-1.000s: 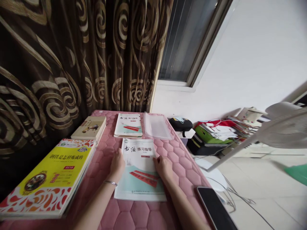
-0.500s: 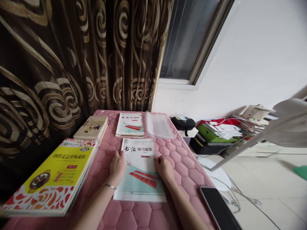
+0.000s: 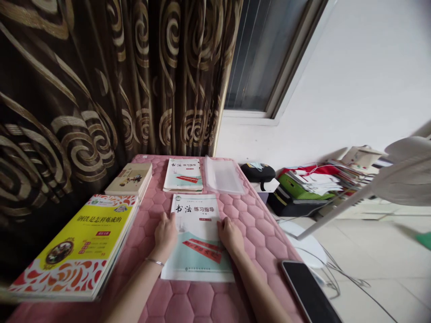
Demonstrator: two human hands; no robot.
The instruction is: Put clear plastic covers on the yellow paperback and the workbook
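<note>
A white and teal calligraphy workbook (image 3: 198,229) lies face up on the pink quilted cover (image 3: 188,298), its title upright toward me. My left hand (image 3: 165,233) grips its left edge, thumb on the cover and the other fingers mostly hidden. At the right edge my right hand (image 3: 230,235) holds the book the same way. Just beyond it rests a small stack topped by a matching workbook (image 3: 183,174), turned upside down. Beside that stack are clear plastic book covers (image 3: 224,176).
To the left stand a pile with a yellow book (image 3: 84,237) on top and a beige book (image 3: 129,178). A phone (image 3: 310,291) lies at the right edge. Past it are a black case (image 3: 257,172), a white fan (image 3: 400,175) and loose cables on the floor.
Almost nothing differs. The view has shifted very slightly; both hands keep hold of the workbook in the same place.
</note>
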